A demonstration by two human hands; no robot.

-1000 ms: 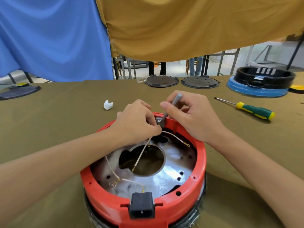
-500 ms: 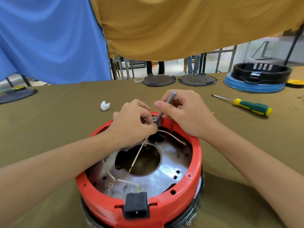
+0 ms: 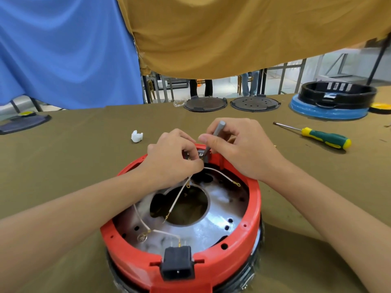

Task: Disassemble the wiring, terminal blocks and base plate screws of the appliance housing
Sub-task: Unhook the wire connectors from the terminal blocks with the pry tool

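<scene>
Terminal block [image 3: 201, 154] sits at housing [image 3: 251, 210] far rim, under both hands. Right hand [image 3: 243, 149] keeps gripping grey driver [image 3: 215, 135], unchanged; left hand [image 3: 173, 157] pinches wire [image 3: 179, 193] beside it. Screw apparently not out.

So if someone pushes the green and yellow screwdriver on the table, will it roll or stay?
The green and yellow screwdriver lies flat on the cloth-covered table. Its rounded handle would probably roll a little sideways, though the cloth likely slows it. It looks stiff and fairly light.
</scene>
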